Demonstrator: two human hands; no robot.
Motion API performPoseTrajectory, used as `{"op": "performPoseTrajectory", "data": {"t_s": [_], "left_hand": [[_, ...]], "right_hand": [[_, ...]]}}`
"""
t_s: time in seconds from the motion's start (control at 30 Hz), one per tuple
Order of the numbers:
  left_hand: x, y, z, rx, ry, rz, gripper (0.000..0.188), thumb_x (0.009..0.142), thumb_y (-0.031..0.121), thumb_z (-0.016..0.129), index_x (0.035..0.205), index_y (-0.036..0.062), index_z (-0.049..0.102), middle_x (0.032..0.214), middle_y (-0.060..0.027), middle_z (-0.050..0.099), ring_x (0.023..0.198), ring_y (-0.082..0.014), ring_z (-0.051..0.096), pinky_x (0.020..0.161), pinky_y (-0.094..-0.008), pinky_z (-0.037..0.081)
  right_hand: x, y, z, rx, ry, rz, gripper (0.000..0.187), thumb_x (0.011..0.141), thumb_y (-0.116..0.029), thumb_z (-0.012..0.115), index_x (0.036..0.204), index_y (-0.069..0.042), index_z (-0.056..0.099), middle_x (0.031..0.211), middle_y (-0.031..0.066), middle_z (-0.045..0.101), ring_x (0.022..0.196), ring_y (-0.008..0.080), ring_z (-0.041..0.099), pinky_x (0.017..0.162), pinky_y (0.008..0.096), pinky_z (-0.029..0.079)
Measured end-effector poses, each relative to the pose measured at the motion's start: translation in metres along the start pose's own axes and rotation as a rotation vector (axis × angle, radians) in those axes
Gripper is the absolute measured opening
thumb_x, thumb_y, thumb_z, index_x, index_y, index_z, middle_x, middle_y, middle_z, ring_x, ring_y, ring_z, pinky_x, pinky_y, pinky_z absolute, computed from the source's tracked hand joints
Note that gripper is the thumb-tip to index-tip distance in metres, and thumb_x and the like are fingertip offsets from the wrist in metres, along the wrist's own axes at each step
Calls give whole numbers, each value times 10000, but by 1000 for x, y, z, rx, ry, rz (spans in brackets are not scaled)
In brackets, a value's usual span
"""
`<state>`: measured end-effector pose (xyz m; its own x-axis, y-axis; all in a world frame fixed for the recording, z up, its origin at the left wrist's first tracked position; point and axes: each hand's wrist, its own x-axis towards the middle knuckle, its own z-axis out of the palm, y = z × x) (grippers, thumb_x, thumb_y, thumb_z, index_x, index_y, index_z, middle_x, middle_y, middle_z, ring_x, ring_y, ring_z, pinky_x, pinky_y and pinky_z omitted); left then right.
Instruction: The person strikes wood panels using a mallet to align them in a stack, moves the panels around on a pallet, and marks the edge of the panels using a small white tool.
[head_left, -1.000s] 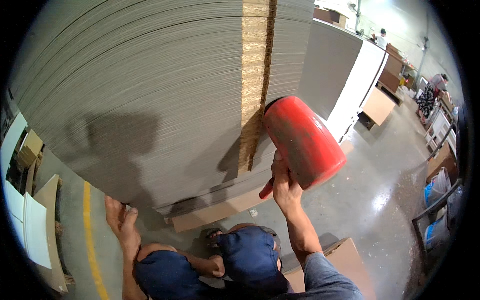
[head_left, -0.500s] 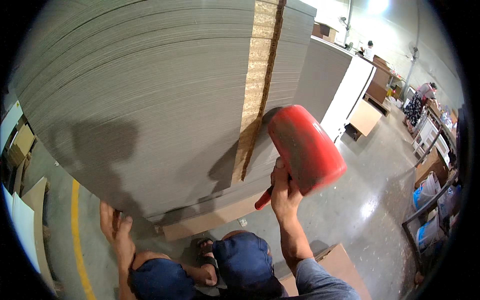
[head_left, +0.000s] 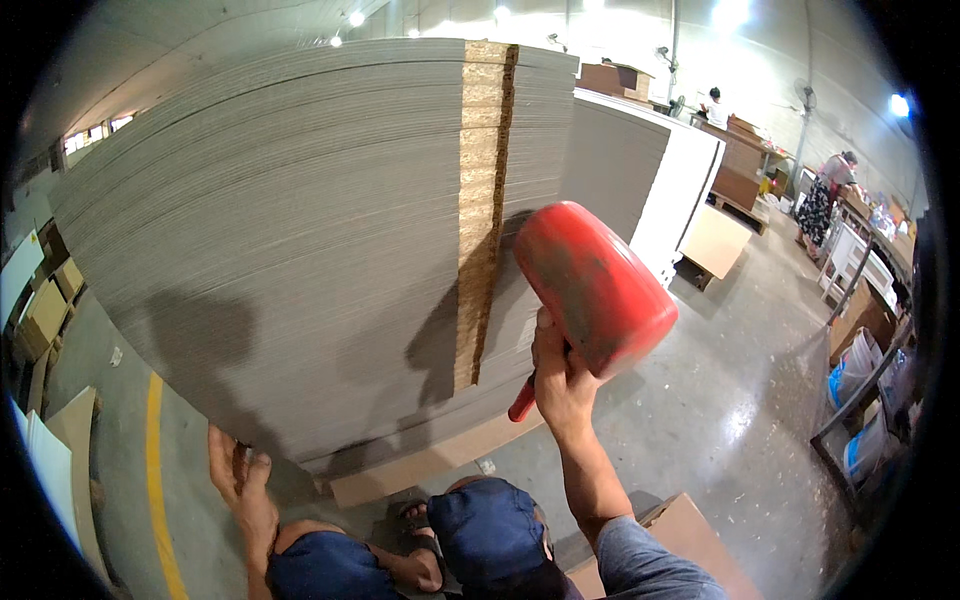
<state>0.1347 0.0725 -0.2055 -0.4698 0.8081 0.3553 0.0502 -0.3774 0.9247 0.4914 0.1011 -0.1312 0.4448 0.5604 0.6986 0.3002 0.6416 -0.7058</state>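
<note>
My right hand [head_left: 564, 385] grips a red mallet [head_left: 600, 290] close below its head, which has grey scuffs on its side. The red end of its handle sticks out below my fist. The mallet is held up in front of a tall stack of grey boards [head_left: 300, 250], apart from it as far as I can see. A strip of bare chipboard edges [head_left: 480, 220] runs down the stack's side. At the lower left corner of the stack, my left hand [head_left: 240, 480] has its thumb and fingers apart, next to or touching the board edges.
A brown cardboard sheet [head_left: 430, 460] lies under the stack, and another cardboard piece [head_left: 690, 550] lies by my right arm. White-edged boards [head_left: 690, 190] stand behind. Buckets [head_left: 855, 370] sit on a rack at right. Two people work farther off. A yellow line [head_left: 154, 480] marks the floor.
The view has tilted up, so the stack's top now shows. The mallet remains in my right hand at about the same place before the stack, and my left hand stays at the corner.
</note>
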Motion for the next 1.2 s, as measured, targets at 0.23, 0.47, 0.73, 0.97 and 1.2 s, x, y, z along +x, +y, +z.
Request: {"op": "performPoseTrajectory", "data": {"t_s": [0.23, 0.47, 0.73, 0.97, 1.2], "left_hand": [[-1, 4, -1, -35, -127, 102, 819, 760, 35, 639, 1510, -57, 323, 1495, -238, 420, 1387, -339, 391, 1174, -457, 229], [1, 1, -2, -48, -155, 143, 812, 748, 33, 626, 1500, -64, 335, 1489, -252, 426, 1379, -345, 413, 1169, -464, 264], [0, 6, -4, -47, -158, 141, 821, 724, 25, 606, 1496, -69, 343, 1503, -259, 410, 1404, -355, 387, 1188, -481, 238], [0, 2, -7, -56, -150, 136, 824, 713, 17, 594, 1495, -72, 348, 1516, -249, 399, 1418, -362, 365, 1194, -486, 226], [3, -6, -14, -17, -120, 112, 827, 701, 10, 585, 1492, -68, 357, 1507, -243, 412, 1409, -357, 377, 1195, -487, 226]], "right_hand": [[22, 3, -18, -5, -21, -68, 236, 966, -4, 595, 1198, 28, 566, 991, 77, 628, 906, 177, 584, 802, 320, 488], [68, -36, 0, -16, 75, -195, 187, 1012, -149, 585, 875, -28, 547, 624, -37, 459, 522, 53, 404, 467, 238, 331], [68, -38, 2, -48, 27, -206, 156, 1016, -150, 577, 927, -26, 545, 650, -54, 447, 541, 34, 378, 467, 245, 300], [79, -42, 0, -121, -16, -169, 184, 989, -80, 600, 1134, 27, 565, 978, 76, 579, 813, 134, 514, 717, 299, 465], [91, -69, -1, -21, 7, -190, 99, 988, -61, 586, 1039, 23, 566, 784, 19, 517, 693, 104, 476, 608, 281, 424]]}}
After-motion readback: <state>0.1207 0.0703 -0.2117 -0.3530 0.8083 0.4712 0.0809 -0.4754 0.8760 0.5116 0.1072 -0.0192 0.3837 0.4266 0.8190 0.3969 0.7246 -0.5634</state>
